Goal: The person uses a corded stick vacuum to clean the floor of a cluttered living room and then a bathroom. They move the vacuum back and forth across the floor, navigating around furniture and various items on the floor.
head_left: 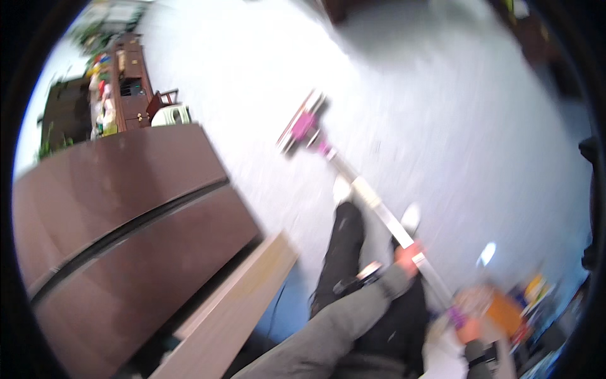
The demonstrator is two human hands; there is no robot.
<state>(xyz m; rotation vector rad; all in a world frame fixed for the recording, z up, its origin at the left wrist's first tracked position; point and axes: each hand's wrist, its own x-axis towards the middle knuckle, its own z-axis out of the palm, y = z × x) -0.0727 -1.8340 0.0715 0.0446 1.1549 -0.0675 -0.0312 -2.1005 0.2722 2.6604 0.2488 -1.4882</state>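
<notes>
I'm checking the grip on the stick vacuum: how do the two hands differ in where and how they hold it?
The left hand grips the pale tube partway down, while the right hand holds the top end near the purple handle part. The left hand comes from a grey sleeve; the right hand's wrist bears a dark band. The left is clearer, the right heavily blurred. Both are closed on the stick vacuum.

I'm looking at a pale grey-white floor; the pink-and-white vacuum cleaner head sits flat on it, with a dark brown wooden cabinet standing at my left.
</notes>
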